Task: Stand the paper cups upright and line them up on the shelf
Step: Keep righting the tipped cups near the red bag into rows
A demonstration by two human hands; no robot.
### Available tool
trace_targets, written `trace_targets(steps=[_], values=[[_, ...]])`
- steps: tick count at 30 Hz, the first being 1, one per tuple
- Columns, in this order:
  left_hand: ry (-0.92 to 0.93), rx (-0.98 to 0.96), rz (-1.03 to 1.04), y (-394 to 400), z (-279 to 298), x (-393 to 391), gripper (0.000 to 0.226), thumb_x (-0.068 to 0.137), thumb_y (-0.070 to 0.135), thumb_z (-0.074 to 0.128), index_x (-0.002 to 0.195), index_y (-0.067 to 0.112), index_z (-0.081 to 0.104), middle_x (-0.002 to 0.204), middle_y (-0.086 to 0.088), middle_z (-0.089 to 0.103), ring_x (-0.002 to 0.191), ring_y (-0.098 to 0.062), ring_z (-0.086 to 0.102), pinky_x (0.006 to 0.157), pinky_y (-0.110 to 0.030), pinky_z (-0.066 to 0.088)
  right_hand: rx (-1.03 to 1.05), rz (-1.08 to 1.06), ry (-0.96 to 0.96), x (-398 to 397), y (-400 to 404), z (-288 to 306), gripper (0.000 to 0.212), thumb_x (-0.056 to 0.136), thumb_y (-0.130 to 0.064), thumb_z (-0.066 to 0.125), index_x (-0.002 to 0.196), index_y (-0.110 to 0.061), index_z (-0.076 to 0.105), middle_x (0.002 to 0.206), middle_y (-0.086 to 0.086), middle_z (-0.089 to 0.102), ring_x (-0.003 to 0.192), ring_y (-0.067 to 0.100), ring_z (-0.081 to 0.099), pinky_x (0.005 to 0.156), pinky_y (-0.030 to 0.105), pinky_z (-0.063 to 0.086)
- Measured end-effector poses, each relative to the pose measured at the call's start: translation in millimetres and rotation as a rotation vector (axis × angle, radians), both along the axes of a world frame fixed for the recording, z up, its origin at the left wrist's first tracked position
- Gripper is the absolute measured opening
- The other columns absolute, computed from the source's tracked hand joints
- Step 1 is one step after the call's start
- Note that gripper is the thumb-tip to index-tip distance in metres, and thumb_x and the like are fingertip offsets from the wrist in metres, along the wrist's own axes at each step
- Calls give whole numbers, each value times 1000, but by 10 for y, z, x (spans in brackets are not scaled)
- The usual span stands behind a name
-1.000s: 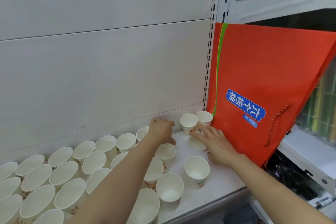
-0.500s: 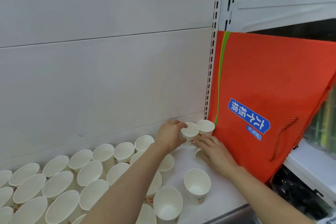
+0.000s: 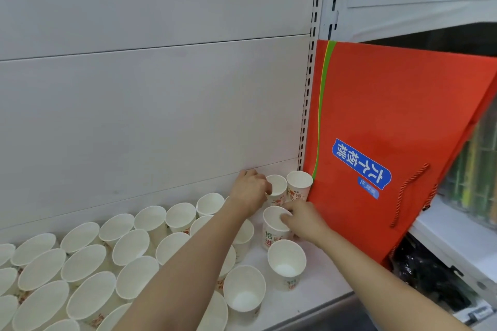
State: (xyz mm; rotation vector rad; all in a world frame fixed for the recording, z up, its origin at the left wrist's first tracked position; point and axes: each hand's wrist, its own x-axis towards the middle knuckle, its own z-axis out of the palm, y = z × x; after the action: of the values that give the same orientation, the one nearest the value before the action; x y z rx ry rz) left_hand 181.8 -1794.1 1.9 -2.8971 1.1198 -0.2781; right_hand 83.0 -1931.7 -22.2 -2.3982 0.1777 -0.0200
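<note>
Shelf (image 3: 317,301) space under my hands is nearly filled with upright cups (image 3: 88,263), so my left hand (image 3: 251,192) grips the back-row cup (image 3: 277,189) to square it beside the corner cup (image 3: 299,186), while my right hand (image 3: 304,219) pinches the rim of a nearer cup (image 3: 273,231).

Upright cups (image 3: 139,266) crowd the shelf (image 3: 317,293); orange bag (image 3: 390,121) walls right.
</note>
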Motion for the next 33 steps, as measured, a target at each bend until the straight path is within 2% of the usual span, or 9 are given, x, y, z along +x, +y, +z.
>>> trace_targets(steps=[4, 6, 9, 11, 13, 18, 22, 26, 33], values=[[-4, 15, -13, -59, 23, 1, 21, 91, 25, 60, 107, 29, 72, 118, 4, 65, 115, -22, 48, 100, -30, 27, 47, 36, -6, -28, 62, 3, 31, 87, -20, 53, 61, -3, 51, 56, 7, 47, 51, 16, 45, 53, 32, 41], [-18, 12, -28, -86, 8, -6, 22, 90, 22, 58, 104, 28, 74, 113, 4, 68, 112, -23, 49, 97, -30, 27, 85, 27, -8, -37, 34, 22, 40, 93, -32, 51, 61, -7, 52, 56, 3, 54, 51, 17, 52, 50, 29, 44], [-71, 25, -36, -19, -12, -26, 21, 93, 25, 56, 105, 29, 73, 110, 4, 68, 108, -22, 50, 92, -30, 27, -190, -121, -196, -16, -125, 46, 32, 92, -42, 46, 78, -18, 62, 70, 1, 68, 67, 22, 65, 60, 36, 51], [-80, 28, -14, 66, -7, -83, 22, 94, 28, 55, 106, 29, 73, 111, 5, 67, 108, -22, 50, 91, -31, 27, -378, -207, -374, 29, -239, 49, 13, 89, -29, 56, 93, -23, 66, 88, 0, 69, 85, 26, 61, 66, 35, 48], [-37, 11, 8, 147, 14, -167, 23, 93, 31, 56, 111, 30, 71, 116, 5, 67, 111, -21, 50, 93, -31, 29, -501, -142, -450, 124, -327, 10, 29, 83, -17, 62, 112, -20, 63, 109, 1, 65, 101, 27, 53, 79, 37, 43], [101, -231, 147, 486, 116, -420, 40, 92, 45, 57, 129, 30, 59, 135, 9, 59, 122, -18, 51, 100, -33, 35, -744, -3, -195, 320, -383, -19, 50, 87, -17, 54, 134, -27, 43, 129, -4, 55, 126, 20, 38, 93, 34, 27], [158, -404, 243, 942, 132, -814, 50, 92, 54, 52, 136, 29, 53, 144, 7, 50, 133, -17, 44, 107, -37, 35, -746, -14, -209, 315, -321, 67, 30, 88, -18, 53, 115, -32, 57, 112, -2, 67, 106, 21, 52, 84, 31, 27], [172, -508, 299, 1392, 52, -1490, 77, 78, 79, 34, 142, 37, 44, 155, 11, 33, 144, -12, 27, 116, -39, 26, -619, -29, -312, 63, -250, 171, 30, 85, -9, 58, 106, -30, 66, 98, 2, 70, 95, 24, 54, 79, 27, 23], [55, -462, 292, 1715, -423, -2377, 97, 64, 93, 49, 145, 40, 39, 155, 6, 36, 142, -20, 31, 108, -43, 30, -469, 10, -563, -630, -321, -42, 35, 67, 0, 76, 94, -23, 74, 75, -4, 70, 77, 24, 61, 77, 31, 27]])
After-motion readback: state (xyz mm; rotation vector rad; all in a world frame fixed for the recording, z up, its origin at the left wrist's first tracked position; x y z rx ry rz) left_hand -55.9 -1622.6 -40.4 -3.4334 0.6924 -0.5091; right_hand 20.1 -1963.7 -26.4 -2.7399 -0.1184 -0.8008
